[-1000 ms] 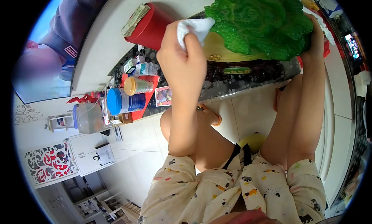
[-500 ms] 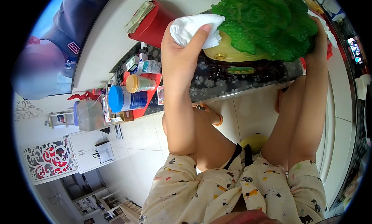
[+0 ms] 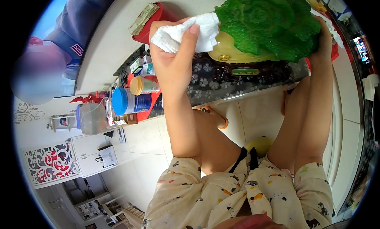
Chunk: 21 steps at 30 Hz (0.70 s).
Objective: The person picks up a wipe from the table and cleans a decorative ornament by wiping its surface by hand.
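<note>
So my floor (image 3: 233,104) is pale, shiny tile with thin joint lines, and I'm right up at a dark counter (image 3: 206,88) with a flower print. White wall (image 3: 105,35) ahead, big lit screen (image 3: 47,17) to my left. Further left I've got a curly grey wall pattern (image 3: 28,111), a white cabinet (image 3: 85,147) and a white scrollwork panel (image 3: 53,163), red showing through. Kinda dim past that, tbh.

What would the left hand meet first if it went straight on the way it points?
Probably the red container, just beyond the left hand and its white cloth, though depth is unclear.
</note>
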Each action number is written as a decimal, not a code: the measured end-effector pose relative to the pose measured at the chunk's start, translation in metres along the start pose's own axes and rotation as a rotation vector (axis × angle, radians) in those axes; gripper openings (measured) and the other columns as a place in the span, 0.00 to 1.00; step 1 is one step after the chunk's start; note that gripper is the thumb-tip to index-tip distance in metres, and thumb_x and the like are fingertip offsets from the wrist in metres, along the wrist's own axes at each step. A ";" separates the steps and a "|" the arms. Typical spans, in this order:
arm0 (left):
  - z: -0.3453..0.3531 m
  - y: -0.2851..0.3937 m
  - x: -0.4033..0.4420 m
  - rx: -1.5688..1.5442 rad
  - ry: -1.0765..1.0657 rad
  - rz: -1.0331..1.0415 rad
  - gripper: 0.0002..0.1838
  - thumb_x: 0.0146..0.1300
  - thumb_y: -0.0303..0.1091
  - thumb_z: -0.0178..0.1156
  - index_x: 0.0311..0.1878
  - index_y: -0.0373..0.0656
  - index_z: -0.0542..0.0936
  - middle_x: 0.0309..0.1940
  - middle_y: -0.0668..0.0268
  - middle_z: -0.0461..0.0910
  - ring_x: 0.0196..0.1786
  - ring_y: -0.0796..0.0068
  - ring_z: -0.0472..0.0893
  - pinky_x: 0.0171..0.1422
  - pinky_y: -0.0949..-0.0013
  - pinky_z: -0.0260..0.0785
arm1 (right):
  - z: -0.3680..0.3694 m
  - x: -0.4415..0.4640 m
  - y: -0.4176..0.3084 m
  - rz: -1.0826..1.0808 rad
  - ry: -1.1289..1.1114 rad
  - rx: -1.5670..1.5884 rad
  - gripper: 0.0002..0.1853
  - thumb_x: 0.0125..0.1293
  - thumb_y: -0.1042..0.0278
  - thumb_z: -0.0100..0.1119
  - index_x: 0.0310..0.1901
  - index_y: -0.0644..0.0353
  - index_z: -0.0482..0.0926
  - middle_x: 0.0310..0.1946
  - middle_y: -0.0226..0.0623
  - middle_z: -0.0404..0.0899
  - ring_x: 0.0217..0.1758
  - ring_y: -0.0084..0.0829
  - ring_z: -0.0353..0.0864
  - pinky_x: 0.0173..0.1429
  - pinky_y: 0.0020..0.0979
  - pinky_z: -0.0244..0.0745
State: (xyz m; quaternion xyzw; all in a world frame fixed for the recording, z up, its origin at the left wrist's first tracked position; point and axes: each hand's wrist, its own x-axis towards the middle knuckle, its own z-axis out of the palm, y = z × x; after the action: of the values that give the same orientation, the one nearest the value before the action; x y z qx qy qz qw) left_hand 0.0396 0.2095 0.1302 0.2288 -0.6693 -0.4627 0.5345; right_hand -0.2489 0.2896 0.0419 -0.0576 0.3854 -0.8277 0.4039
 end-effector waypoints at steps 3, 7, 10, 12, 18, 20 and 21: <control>0.006 0.002 0.003 0.135 -0.017 0.078 0.17 0.61 0.24 0.63 0.53 0.39 0.73 0.39 0.65 0.78 0.42 0.81 0.77 0.49 0.77 0.68 | 0.002 -0.001 -0.001 0.027 0.020 0.017 0.14 0.60 0.59 0.61 0.44 0.58 0.81 0.38 0.31 0.83 0.42 0.29 0.82 0.48 0.31 0.78; 0.006 0.011 0.014 0.367 -0.205 0.128 0.10 0.62 0.23 0.59 0.48 0.39 0.79 0.39 0.69 0.78 0.39 0.82 0.76 0.46 0.79 0.69 | 0.008 -0.007 -0.001 0.024 0.020 0.037 0.14 0.60 0.59 0.60 0.42 0.59 0.81 0.37 0.32 0.83 0.40 0.29 0.83 0.47 0.30 0.78; 0.004 0.014 0.025 0.399 -0.263 -0.048 0.09 0.60 0.23 0.57 0.45 0.41 0.80 0.35 0.71 0.77 0.36 0.86 0.74 0.40 0.80 0.67 | 0.005 -0.007 -0.001 0.033 0.018 0.006 0.16 0.61 0.58 0.59 0.45 0.59 0.80 0.39 0.34 0.83 0.41 0.31 0.83 0.47 0.34 0.80; 0.010 0.014 0.027 0.430 -0.246 -0.084 0.08 0.59 0.25 0.61 0.43 0.40 0.80 0.33 0.72 0.78 0.35 0.86 0.74 0.41 0.80 0.67 | 0.003 -0.004 -0.001 0.031 0.014 -0.014 0.17 0.62 0.57 0.59 0.47 0.59 0.80 0.40 0.35 0.82 0.42 0.32 0.83 0.47 0.36 0.80; 0.015 -0.004 0.032 0.456 -0.268 -0.018 0.07 0.58 0.23 0.63 0.40 0.38 0.81 0.32 0.72 0.79 0.36 0.87 0.74 0.41 0.80 0.67 | 0.014 -0.012 -0.004 0.054 0.140 0.003 0.17 0.61 0.57 0.59 0.46 0.60 0.80 0.41 0.37 0.82 0.43 0.33 0.83 0.47 0.37 0.81; 0.016 -0.006 0.034 0.435 -0.252 -0.048 0.08 0.57 0.23 0.64 0.41 0.38 0.81 0.32 0.72 0.79 0.36 0.86 0.75 0.41 0.80 0.67 | 0.011 -0.012 -0.004 0.059 0.095 0.032 0.16 0.61 0.58 0.60 0.44 0.60 0.81 0.38 0.36 0.83 0.41 0.32 0.84 0.47 0.34 0.81; 0.016 -0.007 0.034 0.430 -0.253 -0.054 0.08 0.57 0.23 0.64 0.41 0.38 0.81 0.32 0.72 0.79 0.36 0.86 0.75 0.41 0.80 0.67 | 0.009 -0.009 -0.003 0.064 0.070 0.037 0.16 0.61 0.58 0.59 0.45 0.61 0.81 0.38 0.37 0.83 0.41 0.33 0.84 0.47 0.35 0.81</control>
State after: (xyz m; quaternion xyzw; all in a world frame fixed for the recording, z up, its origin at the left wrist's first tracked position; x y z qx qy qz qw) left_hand 0.0126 0.1846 0.1412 0.2953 -0.8076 -0.3488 0.3727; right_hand -0.2412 0.2919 0.0523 -0.0088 0.3853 -0.8230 0.4173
